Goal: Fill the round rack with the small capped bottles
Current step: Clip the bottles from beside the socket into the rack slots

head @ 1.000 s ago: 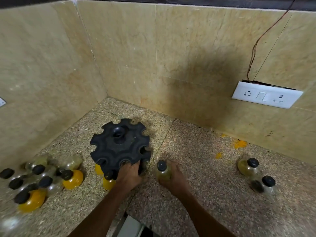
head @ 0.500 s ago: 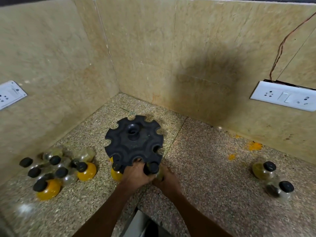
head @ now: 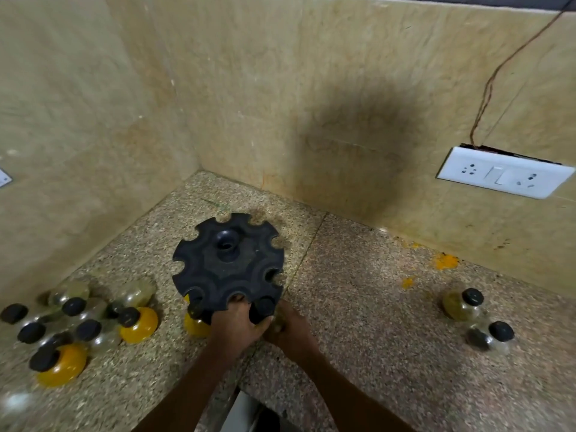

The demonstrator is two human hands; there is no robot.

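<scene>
A round black plastic rack (head: 228, 264) with scalloped notches cut into its rim and a raised hub at the centre stands on the speckled granite desk (head: 358, 294), in the corner where two beige marble-tiled walls meet. The left hand (head: 237, 322) grips the rack's near edge, its fingers curled up into one of the notches. Just to its right, the right hand (head: 288, 327) is curled round a small clear bottle with a black cap (head: 264, 308), whose cap sits in the near-right notch of the rim; most of the bottle's body is hidden by the two hands. One more small bottle holding yellow contents (head: 194, 319) hangs in the near-left notch, its black cap at rim level. The other notches around the back and sides look empty.

To the left of the rack, a loose cluster of small black-capped bottles (head: 74, 325) lies on the desk, some clear or pale, a few filled with bright yellow; they touch one another and are blurred. Well apart on the right stand two more capped bottles (head: 478, 319), side by side, one yellowish and one clear with dark contents.

A white switch and socket plate (head: 503, 173) is fixed to the right wall with a thin brown wire (head: 498, 73) running up from it. Yellow stains (head: 445, 261) mark the desk near that wall.
</scene>
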